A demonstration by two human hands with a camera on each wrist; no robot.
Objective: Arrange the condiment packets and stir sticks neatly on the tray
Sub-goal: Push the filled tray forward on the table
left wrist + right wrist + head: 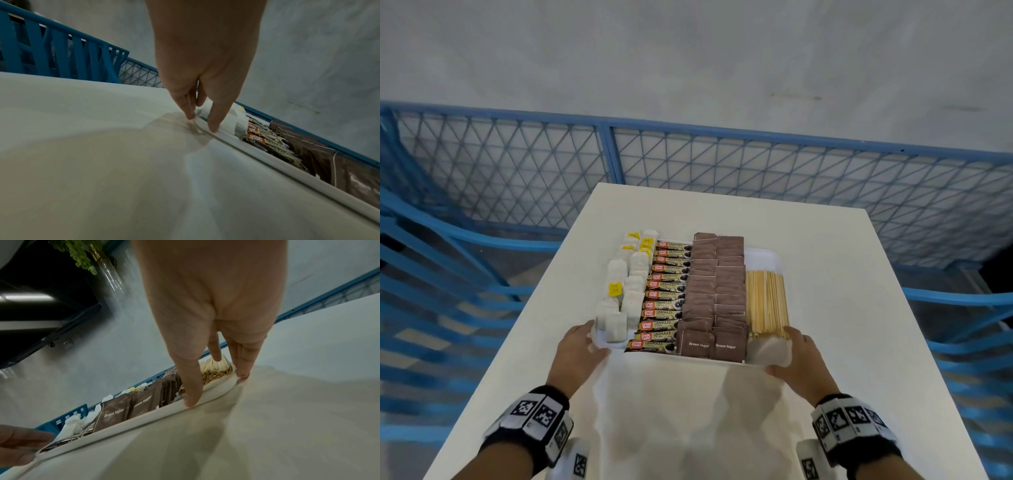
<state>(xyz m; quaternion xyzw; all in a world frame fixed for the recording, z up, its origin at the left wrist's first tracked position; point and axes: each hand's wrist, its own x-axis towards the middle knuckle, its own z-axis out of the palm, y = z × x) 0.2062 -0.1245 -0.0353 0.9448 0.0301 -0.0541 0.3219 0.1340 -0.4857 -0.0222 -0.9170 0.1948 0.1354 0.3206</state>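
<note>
A shallow rectangular white plastic tray [763, 255] sits on the white rectangular table [842, 274], toward its far half, with the blue wire-mesh fence [722, 154] behind the table and to both sides. In the tray, from left to right, lie two rows of small white paper sachets [625, 291], a column of long brown-and-gold granule stick packets [666, 298], two columns of brown paper sugar packets [714, 298] and a bundle of thin pale wooden stir sticks [767, 303] running front to back. The left hand [580, 353] rests at the tray's near-left corner and the right hand [803, 359] at its near-right corner, just before the sticks.
</note>
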